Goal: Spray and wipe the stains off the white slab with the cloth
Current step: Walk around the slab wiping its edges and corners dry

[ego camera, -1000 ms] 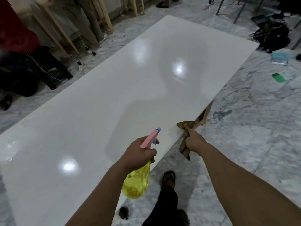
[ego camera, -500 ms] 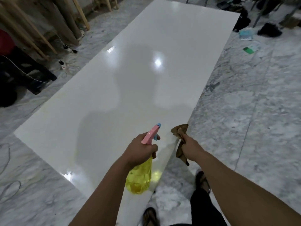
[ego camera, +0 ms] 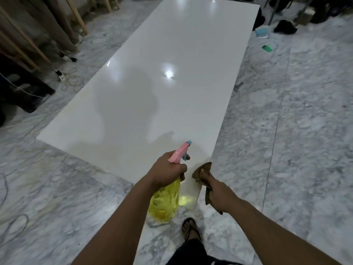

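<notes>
A glossy white slab [ego camera: 164,88] lies flat on the marble floor [ego camera: 296,131]. The left hand [ego camera: 166,172] grips a yellow spray bottle [ego camera: 165,201] at its neck; the right hand [ego camera: 217,192] clutches a limp brown cloth [ego camera: 202,170], likely light and easily bunched.

My left hand [ego camera: 165,174] grips the yellow spray bottle [ego camera: 165,202], its nozzle aimed over the white slab [ego camera: 152,88]. My right hand [ego camera: 219,194] holds the brown cloth [ego camera: 202,172] at the slab's near corner.
</notes>
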